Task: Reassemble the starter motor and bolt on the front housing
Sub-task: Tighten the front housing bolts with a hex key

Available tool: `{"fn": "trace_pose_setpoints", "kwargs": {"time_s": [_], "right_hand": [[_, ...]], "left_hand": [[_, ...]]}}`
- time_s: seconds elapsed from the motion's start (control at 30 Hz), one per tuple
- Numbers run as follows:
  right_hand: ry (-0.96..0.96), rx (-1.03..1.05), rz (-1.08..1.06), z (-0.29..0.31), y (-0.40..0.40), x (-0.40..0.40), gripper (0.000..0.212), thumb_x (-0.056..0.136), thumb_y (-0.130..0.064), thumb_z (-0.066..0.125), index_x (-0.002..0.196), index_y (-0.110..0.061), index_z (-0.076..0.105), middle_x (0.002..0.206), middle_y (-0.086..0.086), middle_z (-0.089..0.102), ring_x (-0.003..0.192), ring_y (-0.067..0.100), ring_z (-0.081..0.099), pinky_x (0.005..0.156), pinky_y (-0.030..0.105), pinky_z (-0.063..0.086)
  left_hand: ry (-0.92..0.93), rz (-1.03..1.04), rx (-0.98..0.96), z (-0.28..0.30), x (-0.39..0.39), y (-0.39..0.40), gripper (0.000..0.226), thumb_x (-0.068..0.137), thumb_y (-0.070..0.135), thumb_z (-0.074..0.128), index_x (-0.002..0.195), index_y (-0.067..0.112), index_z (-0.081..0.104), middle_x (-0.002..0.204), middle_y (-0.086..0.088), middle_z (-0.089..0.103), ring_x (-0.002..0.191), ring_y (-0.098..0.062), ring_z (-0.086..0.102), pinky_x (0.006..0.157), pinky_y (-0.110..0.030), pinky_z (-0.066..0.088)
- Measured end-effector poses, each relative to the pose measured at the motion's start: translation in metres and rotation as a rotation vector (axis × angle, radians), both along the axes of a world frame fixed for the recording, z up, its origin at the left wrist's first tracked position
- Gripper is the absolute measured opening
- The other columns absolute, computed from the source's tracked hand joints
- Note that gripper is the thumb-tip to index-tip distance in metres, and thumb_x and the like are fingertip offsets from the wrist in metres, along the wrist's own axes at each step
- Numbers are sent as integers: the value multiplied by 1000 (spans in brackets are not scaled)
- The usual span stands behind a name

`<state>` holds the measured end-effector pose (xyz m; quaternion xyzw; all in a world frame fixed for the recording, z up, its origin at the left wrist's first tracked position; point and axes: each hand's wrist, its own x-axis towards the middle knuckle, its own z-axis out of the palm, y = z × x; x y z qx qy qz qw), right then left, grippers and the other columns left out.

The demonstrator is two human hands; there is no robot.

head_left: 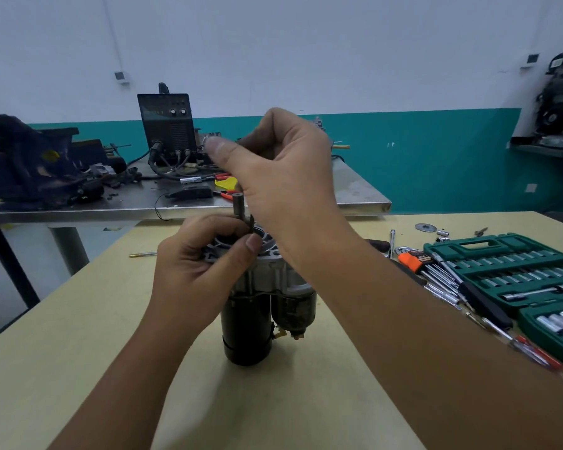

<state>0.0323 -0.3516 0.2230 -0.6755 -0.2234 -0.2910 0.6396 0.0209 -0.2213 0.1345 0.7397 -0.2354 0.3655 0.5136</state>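
Head view: a starter motor (257, 303) is being stood upright on the pale yellow surface (78, 336), near the middle of the frame.
Starter motor: its black cylindrical body is being rested on end on the surface, with a smaller dark solenoid (294, 311) seated beside it at 3 o'clock; the silver front housing (267, 264) is being carried on top, and a steel shaft (238, 204) is being shown rising out of it at 12 o'clock.
Left hand (195, 264): the rim of the front housing is being gripped on its 9 o'clock side, fingers curled over the ribbed edge and the thumb pressed against the top.
Right hand (283, 177): it is being held above the housing at 12 o'clock, fingers curled inward toward the thumb; whether a small part is being pinched cannot be told, since the fingertips are being hidden by the hand itself.
Socket set (517, 277): a green case is being laid open on the surface at 3 o'clock of the motor, well apart from it, with loose hex keys (436, 274) and an orange holder (410, 260) just beside its near edge.
Steel bench (355, 196): it is being seen behind the surface at 12 o'clock, with a black welding unit (167, 125) being carried on it.
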Motion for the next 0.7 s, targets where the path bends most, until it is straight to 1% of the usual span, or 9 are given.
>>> {"fn": "trace_pose_setpoints", "kwargs": {"time_s": [0.07,0.1,0.2,0.3,0.4,0.47,0.57,0.63,0.7], "right_hand": [[-16,-3,-76,0,1,1,30,85,-22,82,70,-22,57,54,-12,53,50,6,49,54,35,53],[-6,-10,-37,1,1,2,24,88,-21,79,75,-23,60,55,-11,55,49,6,50,53,33,51],[124,-66,222,3,-4,1,8,99,-25,67,92,-21,70,56,-12,60,49,4,56,49,24,46],[322,2,538,8,-18,6,20,106,-20,54,104,-12,73,62,8,63,41,11,47,41,23,37],[406,42,653,11,-30,10,16,104,-12,55,114,-5,65,70,11,66,45,13,46,44,25,41],[417,78,670,9,-30,12,10,100,-10,61,109,-6,59,73,11,66,46,13,48,44,25,43],[393,150,604,6,-24,13,18,93,-9,72,101,-7,56,78,13,65,46,13,46,44,26,41],[311,131,483,4,-19,12,24,87,-10,79,92,-9,56,80,12,62,47,11,47,45,27,42],[182,37,292,2,-14,10,29,81,-14,86,82,-14,57,76,8,63,51,10,52,51,28,46]], "left_hand": [[2,-3,17,1,0,-1,36,86,38,69,102,8,77,101,-7,76,100,-26,70,86,-48,57],[4,-8,22,2,-1,-2,35,87,38,68,102,8,77,100,-6,76,100,-26,69,86,-49,57],[-8,-15,10,3,-1,-2,34,87,36,65,100,6,77,99,-6,76,100,-30,68,86,-54,56],[9,-5,-6,3,-2,-1,29,87,34,67,98,9,78,98,-5,76,101,-29,68,87,-54,55],[16,-10,-7,4,-3,0,11,87,28,71,95,23,77,96,2,76,98,-22,69,85,-47,57],[7,-19,-8,4,-2,-1,17,86,34,67,96,24,76,98,1,76,98,-22,69,86,-48,57],[4,-33,-17,4,-1,-1,22,85,37,66,100,25,75,102,-1,77,102,-24,70,89,-50,57],[-1,-47,0,4,-2,-2,20,85,38,67,102,31,74,100,5,77,103,-23,70,89,-45,58],[-3,-65,4,3,-2,-3,19,86,37,69,104,32,75,101,5,77,104,-24,70,89,-43,58]]}}
